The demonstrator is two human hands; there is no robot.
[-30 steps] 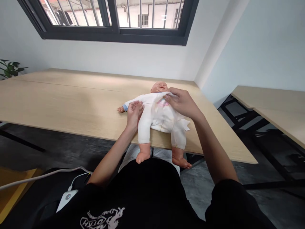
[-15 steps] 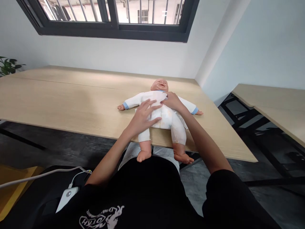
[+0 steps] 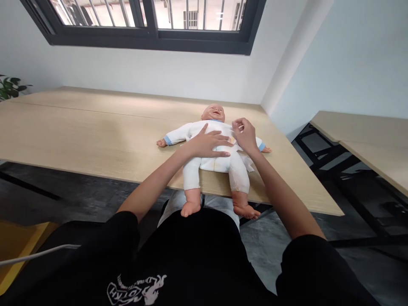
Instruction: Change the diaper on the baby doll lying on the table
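A baby doll (image 3: 214, 114) lies on its back on a light wood table (image 3: 95, 131), its legs and feet hanging over the near edge. It wears a white onesie (image 3: 199, 132) with blue cuffs, its front open or loose. My left hand (image 3: 208, 144) rests flat across the doll's chest, fingers apart. To the right, my right hand (image 3: 245, 136) pinches its fingers on the onesie's front edge near the doll's far shoulder. A white flap (image 3: 247, 162) sticks out below that wrist.
The near table edge runs under the doll's legs. A second wooden table (image 3: 360, 131) stands to the right, with black frames and a grey floor below. A white cable (image 3: 41, 251) crosses my dark sleeve at lower left, above a yellow surface (image 3: 22, 250). A potted plant (image 3: 11, 87) shows far left.
My left hand has slid up and rightward from the belly onto the chest. My right hand has moved rightward and lifted slightly, fingers now pinched. The doll stays in place.
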